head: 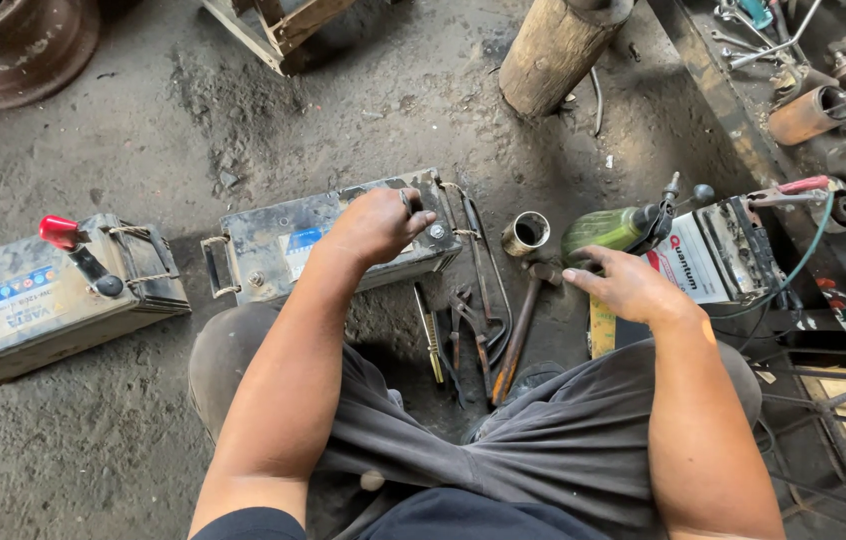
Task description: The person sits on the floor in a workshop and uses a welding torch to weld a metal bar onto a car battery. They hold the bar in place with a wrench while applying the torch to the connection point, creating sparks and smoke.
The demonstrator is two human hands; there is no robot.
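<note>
I sit on a dirt floor with a dusty grey vehicle battery [273,240] lying in front of my knees. My left hand [375,225] rests on the battery's right end, fingers curled near its terminal post [436,231]. My right hand [625,285] reaches to the right with fingers spread, fingertips touching a green plastic bottle [605,230] that lies on the ground. A hammer [521,325], pliers [463,325] and a yellow-handled screwdriver [432,335] lie between my hands. A short metal cup [525,233] stands beside the bottle.
A second grey battery [33,295] with a red terminal cap [58,231] sits at the left. A white battery [718,255] with a red clamp [793,188] lies at the right. A wooden post [553,50], rusty wheel rim [13,45] and scattered metal parts [823,100] ring the floor.
</note>
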